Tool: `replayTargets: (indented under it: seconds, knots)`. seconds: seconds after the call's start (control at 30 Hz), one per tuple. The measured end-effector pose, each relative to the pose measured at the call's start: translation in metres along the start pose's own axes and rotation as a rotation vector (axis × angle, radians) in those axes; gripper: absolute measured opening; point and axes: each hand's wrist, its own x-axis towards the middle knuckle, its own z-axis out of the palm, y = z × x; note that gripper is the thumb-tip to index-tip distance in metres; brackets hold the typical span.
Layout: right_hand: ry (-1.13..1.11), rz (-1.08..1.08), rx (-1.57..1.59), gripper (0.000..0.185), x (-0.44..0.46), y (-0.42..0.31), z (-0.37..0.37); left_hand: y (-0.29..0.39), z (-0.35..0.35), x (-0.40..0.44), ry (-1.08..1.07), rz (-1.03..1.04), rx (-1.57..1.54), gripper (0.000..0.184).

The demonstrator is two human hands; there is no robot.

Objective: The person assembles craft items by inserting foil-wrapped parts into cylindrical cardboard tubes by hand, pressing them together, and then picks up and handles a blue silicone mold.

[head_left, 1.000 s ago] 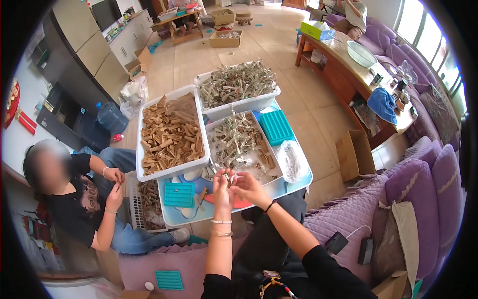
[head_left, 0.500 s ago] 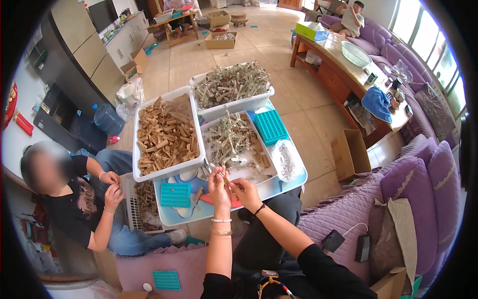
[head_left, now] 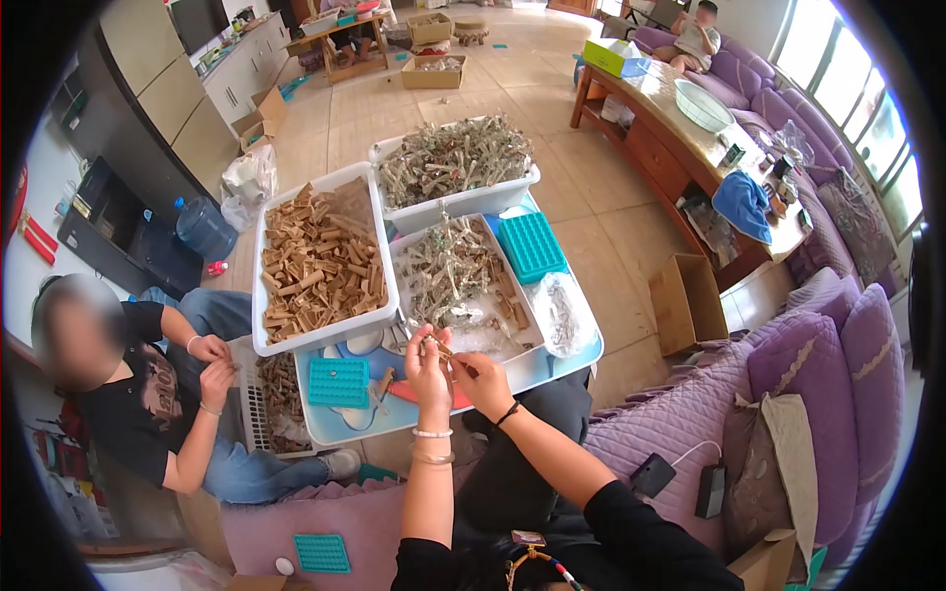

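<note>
In front of me, over the near edge of the table, my left hand (head_left: 430,374) is raised with its fingers curled around a small brown piece (head_left: 442,351). My right hand (head_left: 480,382) pinches the lower end of the same piece; its exact kind is too small to tell. Just beyond them stands a white tray (head_left: 538,333) with a heap of clear-wrapped small items (head_left: 448,261) and some brown rolls. A white bin (head_left: 258,295) to the left holds many brown paper tubes (head_left: 320,266). Another white bin (head_left: 463,204) behind is piled with similar wrapped items.
Teal molded trays (head_left: 532,246) (head_left: 338,382) and a clear plastic bag (head_left: 562,320) lie on the light blue table (head_left: 394,426). A co-worker (head_left: 163,384) sits at the left beside a white basket (head_left: 258,409). A purple sofa (head_left: 641,424) and cardboard box (head_left: 687,305) are at the right.
The whole view has shifted slightly. Both my hands stay together on the small brown piece. The co-worker's hands have lowered a little.
</note>
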Motion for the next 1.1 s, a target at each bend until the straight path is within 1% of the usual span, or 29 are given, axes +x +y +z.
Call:
replayTargets:
  seconds: [0.03, 0.07, 0.13, 0.2, 0.23, 0.27, 0.3, 0.37, 0.4, 0.47, 0.5, 0.57, 0.6, 0.67, 0.7, 0.77, 0.8, 0.87, 0.93, 1.0, 1.03, 1.1]
  knots:
    - [-0.055, 0.111, 0.101, 0.012, 0.000, 0.001, 0.000, 0.000, -0.003, 0.001, -0.012, 0.018, -0.027, 0.025]
    - [-0.055, 0.115, 0.100, 0.012, 0.000, 0.002, -0.002, -0.001, -0.005, 0.001, -0.024, 0.035, -0.054, 0.026]
    - [-0.233, 0.466, 0.465, 0.014, 0.007, -0.005, -0.009, 0.003, -0.005, 0.000, -0.015, 0.034, -0.072, 0.027]
    - [-0.253, 0.488, 0.497, 0.015, 0.008, -0.001, -0.009, 0.006, -0.006, 0.000, -0.015, -0.048, -0.110, 0.027]
    - [-0.283, 0.505, 0.494, 0.015, 0.009, 0.002, -0.010, 0.006, -0.011, 0.002, -0.074, -0.068, -0.089, 0.027]
    - [-0.312, 0.523, 0.491, 0.015, 0.008, 0.004, -0.010, 0.008, -0.016, 0.001, -0.078, -0.071, -0.089, 0.027]
    - [-0.304, 0.522, 0.491, 0.015, 0.008, 0.004, -0.013, 0.009, -0.018, 0.000, -0.105, -0.108, -0.095, 0.027]
    - [-0.454, 0.481, 0.440, 0.016, 0.008, 0.003, -0.018, 0.012, -0.024, -0.002, -0.142, -0.155, -0.089, 0.029]
    - [-0.446, 0.482, 0.442, 0.016, 0.007, 0.004, -0.018, 0.013, -0.028, -0.004, -0.147, -0.160, -0.087, 0.029]
    - [-0.408, 0.300, 0.262, 0.014, 0.007, 0.004, -0.016, 0.016, -0.033, -0.006, -0.171, -0.204, -0.086, 0.031]
    - [-0.406, 0.296, 0.261, 0.014, 0.006, 0.006, -0.015, 0.025, -0.027, -0.012, -0.131, -0.234, 0.006, 0.035]
    - [-0.364, 0.041, 0.024, 0.015, 0.004, 0.011, -0.013, 0.031, -0.029, -0.013, -0.169, -0.259, 0.098, 0.037]
    - [-0.364, 0.041, 0.023, 0.015, 0.004, 0.010, -0.015, 0.035, -0.028, -0.013, -0.225, -0.270, 0.107, 0.039]
    - [-0.506, 0.261, 0.155, 0.018, 0.005, 0.008, -0.018, 0.047, -0.030, -0.015, -0.290, -0.387, 0.115, 0.039]
    - [-0.506, 0.261, 0.155, 0.018, 0.006, 0.006, -0.020, 0.051, -0.028, -0.016, -0.294, -0.421, 0.050, 0.040]
    - [-0.616, 0.421, 0.301, 0.020, 0.009, 0.000, -0.024, 0.060, -0.026, -0.020, -0.334, -0.443, 0.023, 0.040]
    - [-0.612, 0.421, 0.299, 0.020, 0.009, 0.001, -0.024, 0.061, -0.026, -0.021, -0.374, -0.467, -0.004, 0.041]
    - [-0.574, 0.362, 0.411, 0.021, 0.008, 0.005, -0.022, 0.055, -0.027, -0.024, -0.359, -0.475, -0.019, 0.041]
    - [-0.585, 0.336, 0.361, 0.024, 0.010, -0.001, -0.027, 0.049, -0.026, -0.028, -0.326, -0.449, -0.059, 0.040]
    - [-0.617, 0.300, 0.187, 0.027, 0.017, -0.010, -0.040, 0.047, -0.028, -0.028, -0.299, -0.436, -0.080, 0.037]
    - [-0.569, 0.266, 0.062, 0.030, 0.022, -0.009, -0.050, 0.047, -0.030, -0.028, -0.265, -0.420, -0.102, 0.034]
    - [-0.385, 0.348, -0.021, 0.026, 0.034, 0.000, -0.077, 0.048, -0.032, -0.029, -0.264, -0.407, -0.082, 0.032]
